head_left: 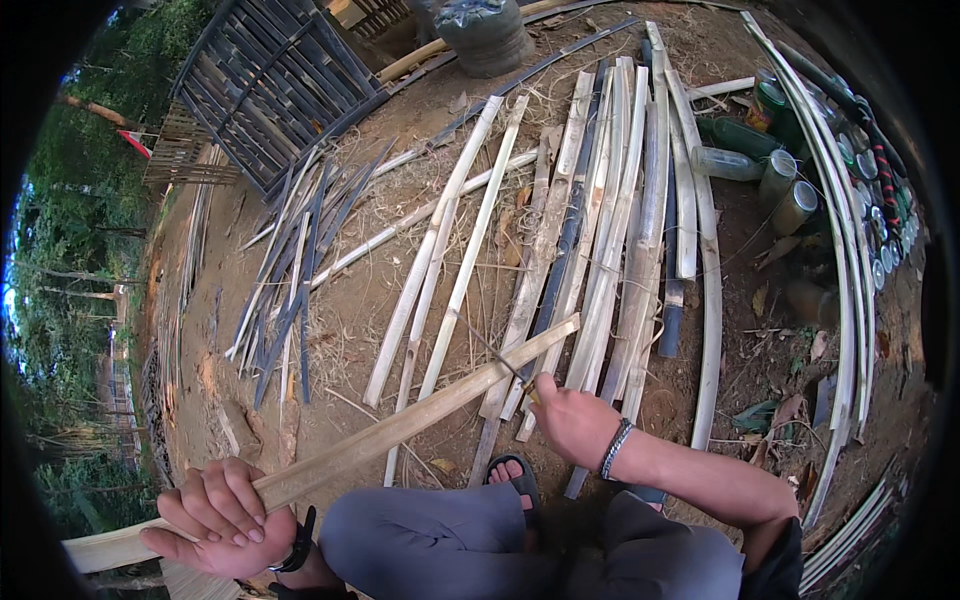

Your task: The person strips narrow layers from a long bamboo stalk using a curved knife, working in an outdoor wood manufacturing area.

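Observation:
My left hand (225, 515) is wrapped around a long split bamboo strip (395, 425), which slants up to the right across the space in front of my knees. My right hand (577, 425) is closed on the handle of a knife (492, 350). Its thin dark blade crosses the strip near the far end and points up and to the left. Whether the edge is cutting into the bamboo cannot be made out. Beyond the strip, many pale split bamboo lengths (610, 230) lie side by side on the soil.
Thin dark and pale slats (290, 260) are heaped at the left. A slatted bamboo panel (275, 85) leans behind them, near a filled plastic sack (485, 35). Glass bottles and jars (775, 180) lie at the right beside long bent bamboo strips (835, 200). Shavings litter the dirt.

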A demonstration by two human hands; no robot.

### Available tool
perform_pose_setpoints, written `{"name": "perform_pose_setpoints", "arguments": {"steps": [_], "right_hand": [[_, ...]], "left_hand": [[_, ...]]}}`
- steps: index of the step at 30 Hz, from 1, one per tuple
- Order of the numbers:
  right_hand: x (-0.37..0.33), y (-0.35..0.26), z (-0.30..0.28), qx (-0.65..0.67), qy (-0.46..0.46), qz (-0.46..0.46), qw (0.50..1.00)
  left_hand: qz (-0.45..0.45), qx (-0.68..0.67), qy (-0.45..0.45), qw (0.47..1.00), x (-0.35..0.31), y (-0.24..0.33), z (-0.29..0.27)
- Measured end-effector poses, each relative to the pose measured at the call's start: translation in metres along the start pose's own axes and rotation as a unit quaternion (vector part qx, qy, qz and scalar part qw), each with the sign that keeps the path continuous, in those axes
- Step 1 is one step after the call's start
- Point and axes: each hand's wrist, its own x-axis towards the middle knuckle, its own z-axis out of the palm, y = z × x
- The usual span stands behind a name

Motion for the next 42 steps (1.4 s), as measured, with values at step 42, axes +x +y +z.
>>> {"name": "perform_pose_setpoints", "arguments": {"steps": [42], "right_hand": [[-0.023,0.010,-0.033,-0.030,-0.036,-0.026,0.999]], "left_hand": [[-0.080,-0.240,-0.475,0.843,0.012,-0.020,0.026]]}}
